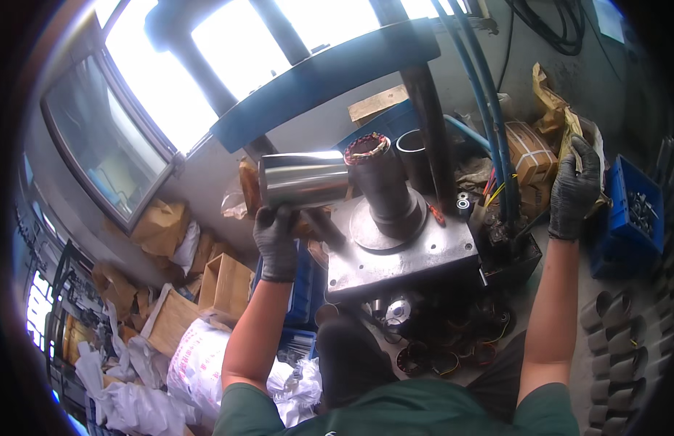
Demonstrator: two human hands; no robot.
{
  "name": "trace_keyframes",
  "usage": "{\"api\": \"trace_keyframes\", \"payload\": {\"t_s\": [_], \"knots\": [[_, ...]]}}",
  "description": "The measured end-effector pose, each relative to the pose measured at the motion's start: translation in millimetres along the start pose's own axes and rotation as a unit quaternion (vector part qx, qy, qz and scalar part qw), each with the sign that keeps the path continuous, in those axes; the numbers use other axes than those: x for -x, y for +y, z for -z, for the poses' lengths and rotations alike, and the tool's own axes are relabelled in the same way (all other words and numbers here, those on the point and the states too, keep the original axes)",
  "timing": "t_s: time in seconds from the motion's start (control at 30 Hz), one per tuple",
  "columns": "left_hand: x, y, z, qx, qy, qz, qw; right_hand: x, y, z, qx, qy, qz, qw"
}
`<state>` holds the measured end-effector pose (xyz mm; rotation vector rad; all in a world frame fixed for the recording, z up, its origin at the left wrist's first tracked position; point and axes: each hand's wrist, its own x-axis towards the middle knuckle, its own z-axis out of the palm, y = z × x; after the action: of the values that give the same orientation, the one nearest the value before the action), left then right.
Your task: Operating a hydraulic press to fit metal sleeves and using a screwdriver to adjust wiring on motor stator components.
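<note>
My left hand (276, 243), in a dark grey glove, has its fingers closed at the underside of a shiny metal sleeve (304, 182) that lies sideways in the air. The sleeve's right end is close to a wound stator (367, 149) with reddish windings on top, which sits on a dark round post (380, 192). That post stands on a flanged base on the steel press table (402, 265). Away to the right, my right hand (575, 190), gloved too, is raised with fingers bent and apart, holding nothing visible. Brown wrapping paper (551, 98) is behind it.
A blue press beam (329, 76) spans above the table, with steel columns. Blue hoses (489, 109) hang at the right. A blue bin (631, 218) of small metal parts stands far right, near rows of curved metal pieces (606, 320). Wooden boxes (224, 287) and white sacks (199, 363) crowd the left.
</note>
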<state>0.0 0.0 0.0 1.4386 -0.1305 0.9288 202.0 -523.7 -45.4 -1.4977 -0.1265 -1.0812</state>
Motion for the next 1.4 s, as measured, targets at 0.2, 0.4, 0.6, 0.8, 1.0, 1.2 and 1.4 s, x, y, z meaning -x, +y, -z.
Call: {"api": "trace_keyframes", "payload": {"t_s": [0.2, 0.4, 0.6, 0.8, 1.0, 1.2, 1.4], "knots": [[-59.5, -25.0, -40.7, -0.044, -0.008, -0.004, 0.999, -4.0, -39.9, -3.1, 0.03, 0.138, 0.204, 0.969], [-106.5, -18.9, -61.1, -0.091, -0.035, 0.029, 0.995, -3.0, -34.4, 3.7, -0.034, 0.073, 0.068, 0.994], [-147.9, -6.3, -69.5, -0.167, -0.132, 0.029, 0.977, -6.1, -47.8, 16.7, 0.023, 0.03, 0.069, 0.997], [-181.8, -13.6, -98.9, -0.265, -0.314, -0.093, 0.907, -8.4, -54.7, 27.2, 0.045, -0.018, 0.071, 0.996], [-190.1, 8.4, -118.9, -0.322, -0.24, 0.038, 0.915, -7.1, -61.7, 28.1, 0.014, -0.044, 0.057, 0.997], [-192.9, 16.3, -133.5, -0.325, -0.197, 0.103, 0.919, -9.5, -64.3, 42.4, 0.076, -0.108, 0.076, 0.988], [-189.3, 15.0, -133.8, -0.337, -0.226, 0.098, 0.909, -10.8, -62.5, 48.5, 0.091, -0.171, 0.057, 0.979]]}}
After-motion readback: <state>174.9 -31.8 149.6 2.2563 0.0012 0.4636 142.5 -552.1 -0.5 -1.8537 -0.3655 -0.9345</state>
